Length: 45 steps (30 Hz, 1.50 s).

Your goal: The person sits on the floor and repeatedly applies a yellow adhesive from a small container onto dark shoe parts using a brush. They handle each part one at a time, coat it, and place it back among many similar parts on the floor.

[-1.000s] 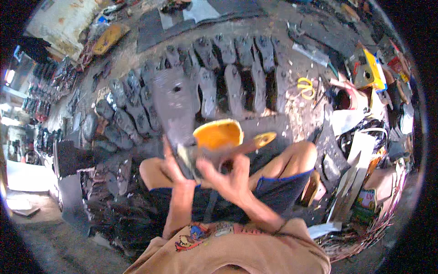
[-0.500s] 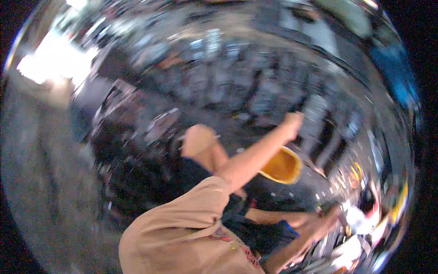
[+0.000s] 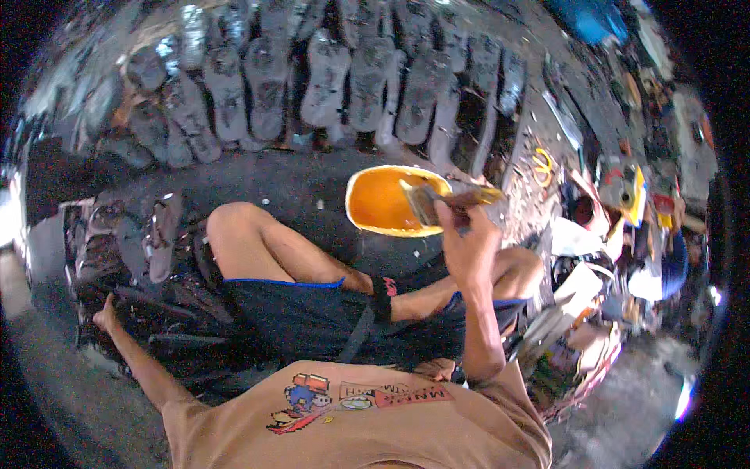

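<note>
In my right hand (image 3: 473, 238) is a flat brush (image 3: 457, 205), its fingers closed round it. The brush's pale tip hangs over the right part of a cut-open yellowish tub (image 3: 353, 205) of amber liquid; whether it touches the liquid I cannot tell. The tub stands just beyond my crossed legs. Far out to the left, my left hand (image 3: 106, 314) reaches to the edge of a pile of dark sandals and straps (image 3: 129, 242). Its fingers are small and partly lost against the black pieces, so their grip is unclear.
Rows of grey soles (image 3: 266, 90) lie across the far side. Yellow scissors (image 3: 542, 166) rest among scraps right of the tub. Bags, papers and a yellow-edged box (image 3: 625, 191) crowd the right side. A blue object (image 3: 590, 19) is at the far right.
My left arm, stretched out toward the soles before, now reaches to the pile on the left. My right hand has come to the tub with the brush. The view has turned and become sharper.
</note>
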Each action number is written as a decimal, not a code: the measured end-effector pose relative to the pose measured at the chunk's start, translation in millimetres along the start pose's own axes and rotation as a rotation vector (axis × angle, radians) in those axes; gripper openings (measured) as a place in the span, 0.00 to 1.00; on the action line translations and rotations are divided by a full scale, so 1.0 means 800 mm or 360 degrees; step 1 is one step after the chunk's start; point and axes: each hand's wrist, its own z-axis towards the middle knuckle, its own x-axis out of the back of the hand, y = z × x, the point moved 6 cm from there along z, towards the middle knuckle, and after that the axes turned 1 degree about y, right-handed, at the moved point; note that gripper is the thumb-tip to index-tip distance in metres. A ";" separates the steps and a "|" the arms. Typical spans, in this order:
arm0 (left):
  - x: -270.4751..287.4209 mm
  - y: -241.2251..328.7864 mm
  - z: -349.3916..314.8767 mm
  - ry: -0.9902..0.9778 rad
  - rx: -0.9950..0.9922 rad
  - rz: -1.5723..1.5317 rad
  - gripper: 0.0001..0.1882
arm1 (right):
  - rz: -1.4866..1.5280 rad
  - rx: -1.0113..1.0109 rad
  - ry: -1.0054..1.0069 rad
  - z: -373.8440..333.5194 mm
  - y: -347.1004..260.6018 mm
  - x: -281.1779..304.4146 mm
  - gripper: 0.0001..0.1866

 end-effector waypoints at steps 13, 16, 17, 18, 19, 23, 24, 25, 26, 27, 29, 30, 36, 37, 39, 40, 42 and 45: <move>0.215 0.224 -0.493 0.0631 -0.1773 -0.0784 0.45 | 0.0414 -0.0159 0.0506 -0.003 0.098 0.045 0.12; 0.140 0.203 -0.647 0.0076 -0.2077 -0.0524 0.32 | 0.0406 -0.0271 0.0191 -0.026 0.098 0.026 0.12; 0.131 0.202 -0.700 0.0046 -0.2319 -0.0426 0.31 | 0.0454 -0.0237 0.0045 -0.042 0.102 0.014 0.12; 0.118 0.200 -0.738 0.0015 -0.2560 -0.0321 0.30 | 0.0497 -0.0204 -0.0101 -0.054 0.105 0.002 0.13; 0.101 0.191 -0.747 -0.0015 -0.2493 -0.0283 0.30 | 0.0574 -0.0207 -0.0176 -0.060 0.098 0.000 0.12; 0.080 0.194 -0.745 -0.0238 -0.2227 -0.0636 0.24 | 0.1653 -0.0945 0.0440 -0.036 0.150 0.038 0.17; 0.082 0.201 -0.749 -0.0406 -0.2130 -0.0809 0.23 | 0.1668 -0.0857 0.0555 -0.025 0.149 0.055 0.16; 0.064 0.208 -0.749 -0.1025 -0.1533 -0.1346 0.22 | 0.1679 -0.0762 0.0664 -0.014 0.149 0.071 0.16; 0.063 0.215 -0.776 -0.1590 -0.1037 -0.1757 0.22 | 0.1349 -0.0502 0.0584 -0.003 0.128 0.079 0.15; 0.039 0.216 -0.788 -0.2033 -0.0847 -0.1971 0.23 | 0.1039 -0.0231 0.0545 0.009 0.100 0.085 0.14; 0.050 0.234 -0.843 -0.2371 -0.0826 -0.2149 0.28 | 0.1952 -0.0433 0.0320 0.022 0.056 0.062 0.13; 0.062 0.240 -0.868 -0.2559 -0.0834 -0.2216 0.30 | 0.1921 -0.0312 0.0306 0.019 0.028 0.058 0.13; 0.056 0.235 -0.918 -0.2740 -0.1069 -0.2304 0.34 | 0.1555 0.0147 0.0485 0.035 -0.061 0.024 0.13; 0.059 0.235 -0.925 -0.2771 -0.1107 -0.2311 0.34 | 0.1462 0.0030 0.0808 0.035 -0.051 0.051 0.13; 0.072 0.234 -0.928 -0.2785 -0.1177 -0.2312 0.33 | 0.1496 -0.0056 0.0520 0.027 -0.055 0.049 0.14; 0.069 0.239 -0.932 -0.2739 -0.1069 -0.2361 0.33 | 0.1274 0.0016 0.0313 0.005 -0.063 0.043 0.13; 0.049 0.241 -0.914 -0.2786 -0.0759 -0.2361 0.32 | 0.1428 0.0103 0.0291 -0.020 -0.065 0.038 0.13; 0.060 0.235 -0.924 -0.2607 -0.1312 -0.2184 0.33 | 0.1497 0.0021 0.0469 0.005 -0.063 0.057 0.13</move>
